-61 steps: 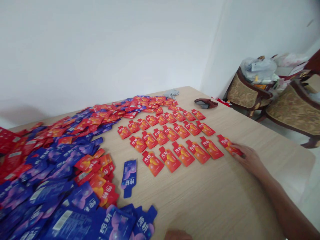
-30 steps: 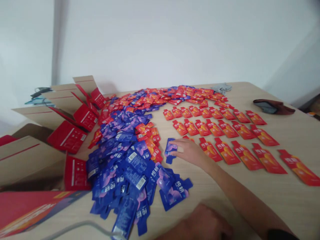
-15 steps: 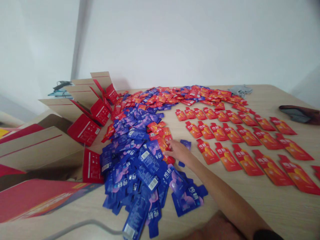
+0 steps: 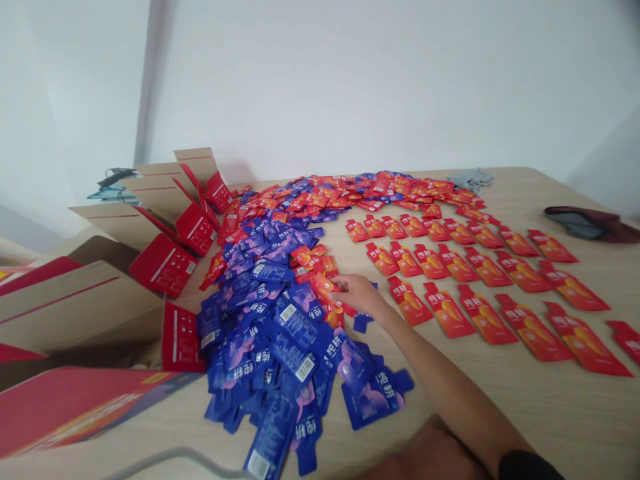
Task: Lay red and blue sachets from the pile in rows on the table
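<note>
My right hand point(image 4: 356, 295) reaches in from the lower right over the near side of the pile. Its fingers are closed in a pinch at the end of a red-orange pouch point(image 4: 323, 285). Beneath and around that pouch lie other red-orange pouches and many blue pouches point(image 4: 300, 323) with purple fruit prints. A partly covered blue pouch point(image 4: 363, 323) rests on the table just under my wrist. My left hand is out of view.
Red-orange pouches point(image 4: 445, 310) lie in rows on the wooden table point(image 4: 500, 407) at right. Open red cartons point(image 4: 165, 263) line the left. A grey cable point(image 4: 173, 455) runs along the front. Cloths point(image 4: 473, 179) and a dark pouch-like item point(image 4: 590, 223) sit at the far right.
My right hand's fingers have closed on a red-orange pouch at the pile's edge, and the hand has shifted slightly to the right. The view has turned slightly.
</note>
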`<state>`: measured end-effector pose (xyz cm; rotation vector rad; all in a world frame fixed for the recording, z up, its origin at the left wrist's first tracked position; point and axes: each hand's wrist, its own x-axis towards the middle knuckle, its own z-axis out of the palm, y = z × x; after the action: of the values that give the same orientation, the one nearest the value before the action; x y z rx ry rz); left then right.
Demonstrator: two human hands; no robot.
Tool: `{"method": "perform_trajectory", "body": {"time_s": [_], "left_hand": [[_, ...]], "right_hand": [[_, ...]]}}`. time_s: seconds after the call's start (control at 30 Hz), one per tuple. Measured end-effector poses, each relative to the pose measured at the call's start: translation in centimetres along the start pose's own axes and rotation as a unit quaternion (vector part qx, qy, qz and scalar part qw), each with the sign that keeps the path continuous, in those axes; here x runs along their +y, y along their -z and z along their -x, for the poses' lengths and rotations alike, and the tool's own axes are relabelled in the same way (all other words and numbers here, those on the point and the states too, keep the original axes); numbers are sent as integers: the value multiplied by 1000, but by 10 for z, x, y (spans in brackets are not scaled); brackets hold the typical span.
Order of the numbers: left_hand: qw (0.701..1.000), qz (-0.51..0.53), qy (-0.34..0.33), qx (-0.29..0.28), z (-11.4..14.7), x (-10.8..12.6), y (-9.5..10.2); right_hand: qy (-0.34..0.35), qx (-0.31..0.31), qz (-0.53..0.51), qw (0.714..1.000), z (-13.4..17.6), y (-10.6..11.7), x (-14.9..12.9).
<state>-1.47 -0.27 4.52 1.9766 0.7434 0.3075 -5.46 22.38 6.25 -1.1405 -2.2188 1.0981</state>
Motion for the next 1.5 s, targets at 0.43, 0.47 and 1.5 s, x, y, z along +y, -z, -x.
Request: {"method": "perform_trajectory", "body": {"time_s": [0.43,0.47,1.5], "left_hand": [[997,-73,12,-5,-10,-9,-8],[997,-73,12,-1,-12,-12,-12],[976,-100,-167,102,-28,-88,-47]], "right_hand": [[-4,224,-75,972,167,176,36],[-24,234,-23,972,194,197,44],[-330,336,345,812,510,294,275]]}}
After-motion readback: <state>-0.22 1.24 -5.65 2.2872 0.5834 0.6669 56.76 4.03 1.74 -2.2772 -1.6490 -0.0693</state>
